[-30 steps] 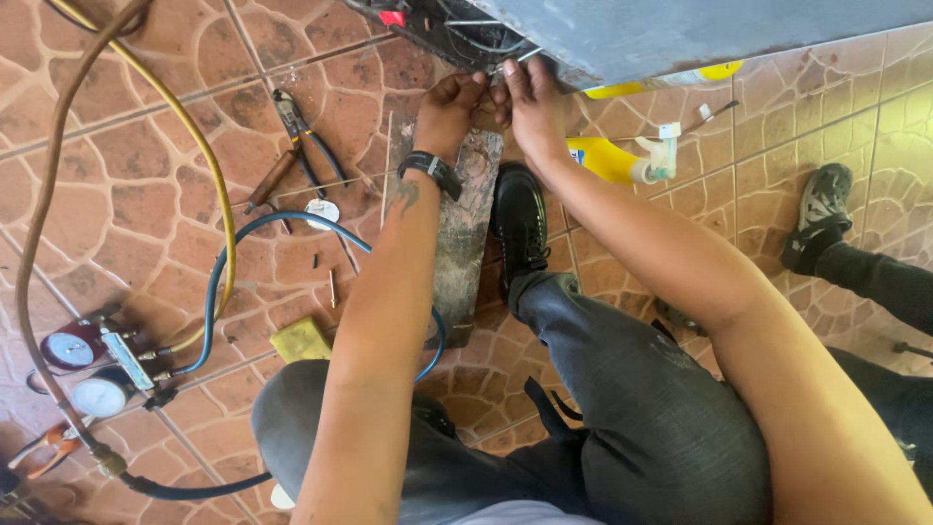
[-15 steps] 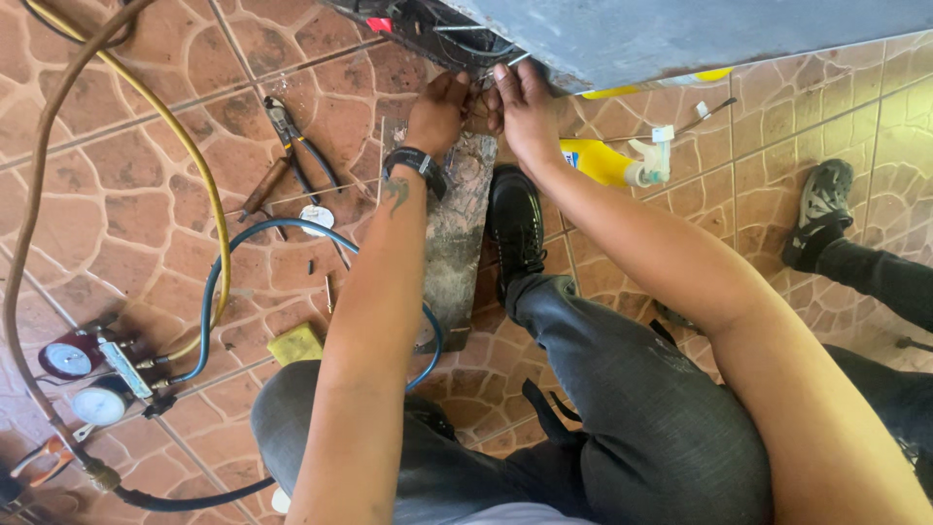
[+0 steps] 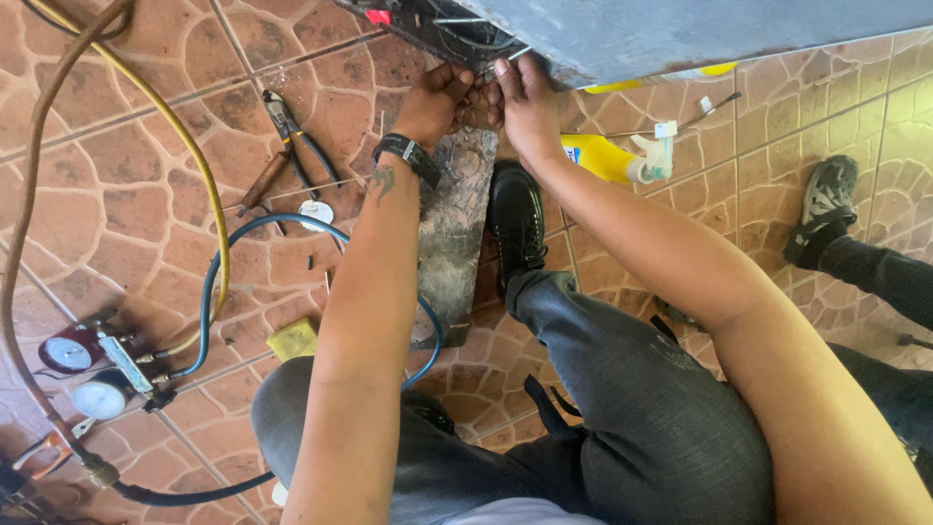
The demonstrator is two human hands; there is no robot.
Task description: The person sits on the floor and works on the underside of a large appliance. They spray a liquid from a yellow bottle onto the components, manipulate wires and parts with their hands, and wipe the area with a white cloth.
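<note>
Both my hands meet at the lower edge of a grey appliance point(image 3: 700, 34), where dark wires point(image 3: 457, 29) hang out. My left hand point(image 3: 442, 97), with a black watch on its wrist, is curled closed around a thin metal tube point(image 3: 517, 53) at that edge. My right hand point(image 3: 525, 102) touches the left, its fingers stretched up against the same tube. The fingers hide most of what they pinch. A worn metal plate point(image 3: 452, 233) lies on the tiles under my forearms, beside my black shoe point(image 3: 515, 219).
A manifold gauge set point(image 3: 92, 369) lies at the left with yellow point(image 3: 194, 165), blue point(image 3: 219, 262) and brown point(image 3: 29, 194) hoses. Pliers point(image 3: 292, 136), a yellow sponge point(image 3: 292, 338) and a yellow bottle point(image 3: 607, 157) lie on the tiles. Another person's shoe point(image 3: 821, 209) is at the right.
My hands stay at the appliance's edge and have drawn closer together. Nothing else has moved.
</note>
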